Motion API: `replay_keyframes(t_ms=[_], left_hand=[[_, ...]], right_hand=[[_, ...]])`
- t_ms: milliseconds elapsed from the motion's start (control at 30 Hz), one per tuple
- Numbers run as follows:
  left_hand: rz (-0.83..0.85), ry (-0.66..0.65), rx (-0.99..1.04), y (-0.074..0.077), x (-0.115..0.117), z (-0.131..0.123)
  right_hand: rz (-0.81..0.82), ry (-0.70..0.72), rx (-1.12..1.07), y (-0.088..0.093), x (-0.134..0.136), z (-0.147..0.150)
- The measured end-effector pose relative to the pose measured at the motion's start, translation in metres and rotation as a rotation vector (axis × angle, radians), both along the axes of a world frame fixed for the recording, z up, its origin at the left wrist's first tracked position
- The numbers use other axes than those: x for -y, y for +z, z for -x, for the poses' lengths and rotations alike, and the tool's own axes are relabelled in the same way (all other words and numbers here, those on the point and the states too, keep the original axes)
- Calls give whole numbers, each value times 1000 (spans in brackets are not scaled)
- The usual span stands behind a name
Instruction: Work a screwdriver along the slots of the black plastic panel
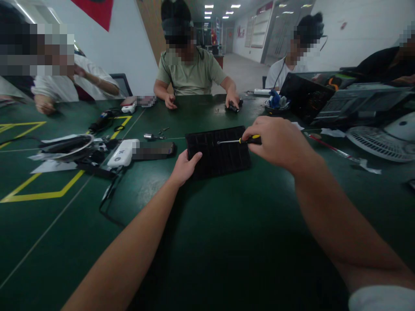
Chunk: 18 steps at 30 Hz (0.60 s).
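Note:
In the head view, my left hand (185,167) grips the lower left edge of a flat black tray-like panel (223,157), thumb lying on top. The panel has ridges or compartments that are too dark to make out well. My right hand (270,140) is closed round the black and yellow handle of a screwdriver (228,141). Its metal shaft points left over the panel, roughly level. Whether the tip touches the panel I cannot tell. Left of the panel lie a dark phone (154,151) and a white power bank (124,153) with a cable.
The green table (207,250) carries a small metal cylinder (149,136) with loose bits. Cables and papers (65,149) lie at left. A white fan (382,138), a red-handled tool (333,149) and a bowl (276,103) stand at right. A person (194,71) sits opposite, others either side.

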<state>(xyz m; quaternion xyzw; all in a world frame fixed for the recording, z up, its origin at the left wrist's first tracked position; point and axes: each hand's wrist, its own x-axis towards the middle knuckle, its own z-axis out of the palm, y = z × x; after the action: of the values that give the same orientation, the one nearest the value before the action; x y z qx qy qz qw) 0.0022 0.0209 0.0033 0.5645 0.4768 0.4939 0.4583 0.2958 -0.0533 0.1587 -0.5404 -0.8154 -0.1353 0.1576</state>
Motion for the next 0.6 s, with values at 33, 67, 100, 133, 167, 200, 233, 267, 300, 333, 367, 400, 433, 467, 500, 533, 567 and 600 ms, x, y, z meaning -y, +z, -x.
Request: replay_keyframes(t_ms=[33,67,100,133,167,200,233,267,300,333,367,400,433,467,500,533,567,600], left_hand=[[0,1,1,0,0,0],[0,0,0,-1,-1,0],[0,-2,-1,-1,-1,0],[-1,-5,-2,-1,-1,0],[-4,-7,-4,-1,-1,0],[-7,-9,-5,0,-1,0],[-10,-12,-7,0,-1,0],[-11,-14,-8,0,-1,0],[-10,-14,-9,1,-1,0],[-9,-14,-9,1,-1,0],[-7,-13,-8,1,0,0],[-6,-11,-7,1,0,-1],[-7,-9,-6,0,0,-1],[-6,-10,-4,0,-1,-1],[-6,-9,-2,0,-1,-1],[-4,-10,1,-1,-1,-1],[-2,-9,3,-1,-1,-1],[0,-9,4,-1,-1,-1]], right_hand=[[-3,0,-4,0,0,-1],[-7,4,-10,0,-1,-1],[-10,11,-16,1,-1,-2],[-12,18,-22,1,-1,-2],[-11,20,-28,1,-1,-2],[-8,17,-32,1,-1,-2],[-4,10,-36,1,0,-2],[0,-1,-38,2,0,-1],[4,-12,-41,2,1,-1],[8,-22,-44,2,1,-1],[13,-26,-47,2,1,-1],[18,-25,-51,2,0,-1],[22,-18,-56,1,-1,-2],[27,-7,-60,1,-2,-4],[32,6,-64,1,-3,-5],[36,18,-66,1,-4,-6],[39,23,-66,1,-5,-7],[41,23,-65,1,-5,-7]])
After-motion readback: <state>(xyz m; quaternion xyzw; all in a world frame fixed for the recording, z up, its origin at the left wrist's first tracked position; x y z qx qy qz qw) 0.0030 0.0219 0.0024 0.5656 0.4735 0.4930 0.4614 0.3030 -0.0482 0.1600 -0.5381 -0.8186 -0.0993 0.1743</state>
